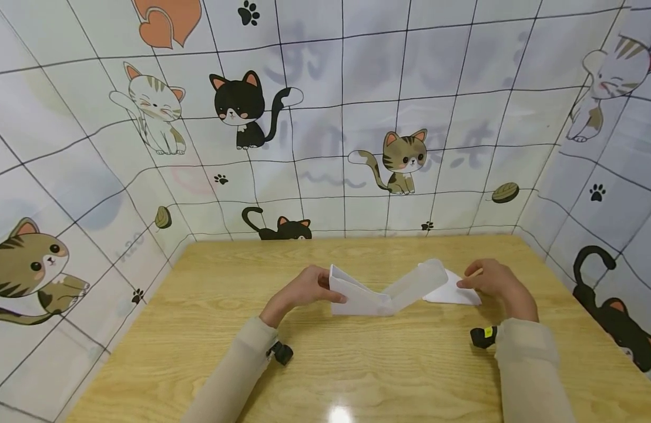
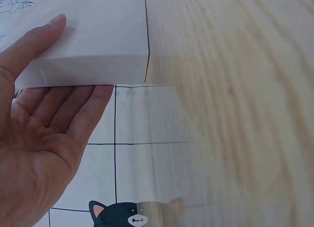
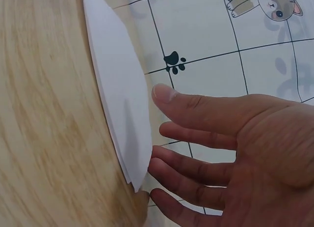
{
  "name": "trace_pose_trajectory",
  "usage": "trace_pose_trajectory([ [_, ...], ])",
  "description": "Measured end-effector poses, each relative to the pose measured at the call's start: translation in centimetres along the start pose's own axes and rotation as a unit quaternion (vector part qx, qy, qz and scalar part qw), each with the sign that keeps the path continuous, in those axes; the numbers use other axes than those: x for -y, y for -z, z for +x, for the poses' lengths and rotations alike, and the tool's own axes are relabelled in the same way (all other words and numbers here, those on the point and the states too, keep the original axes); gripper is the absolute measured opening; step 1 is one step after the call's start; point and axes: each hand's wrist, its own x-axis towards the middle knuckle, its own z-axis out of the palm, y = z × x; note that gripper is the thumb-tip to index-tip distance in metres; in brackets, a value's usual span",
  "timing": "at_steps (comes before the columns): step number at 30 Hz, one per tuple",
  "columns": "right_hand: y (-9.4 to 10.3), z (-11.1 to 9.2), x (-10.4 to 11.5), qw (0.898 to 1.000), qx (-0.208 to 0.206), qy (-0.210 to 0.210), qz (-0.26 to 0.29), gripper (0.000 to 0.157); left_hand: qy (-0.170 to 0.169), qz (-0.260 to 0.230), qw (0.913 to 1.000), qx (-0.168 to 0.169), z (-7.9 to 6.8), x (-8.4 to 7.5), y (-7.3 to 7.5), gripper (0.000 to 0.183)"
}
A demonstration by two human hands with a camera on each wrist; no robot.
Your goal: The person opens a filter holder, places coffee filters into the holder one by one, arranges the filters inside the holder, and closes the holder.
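Observation:
My left hand (image 1: 309, 286) grips one end of a white box (image 1: 357, 296), thumb on one face and fingers on the opposite side. A translucent white flap (image 1: 418, 285) slants up from the box's right end. In the left wrist view, the thumb lies on the broad white side of the box (image 2: 103, 30). Right of the flap, a folded white sheet (image 1: 452, 292) lies on the table; whether it is paper or cloth, I cannot tell. My right hand (image 1: 497, 279) is beside this sheet, fingers loosely bent, fingertips at the edge of the sheet (image 3: 120, 89).
The wooden table (image 1: 410, 370) runs back to a wall covering (image 1: 325, 129) printed with cats and grid lines. Similar covering rises on both sides. A small black camera sits at the left wrist (image 1: 281, 352) and another at the right wrist (image 1: 483, 337).

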Motion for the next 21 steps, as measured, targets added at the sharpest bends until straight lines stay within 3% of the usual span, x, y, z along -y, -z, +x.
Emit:
trace_pose_trajectory([
  [21, -0.98, 0.38, 0.05, 1.0, -0.008, -0.024, -0.004, 0.047, -0.01, -0.005, 0.9999, 0.005, 0.0, 0.04, -0.03, 0.026],
])
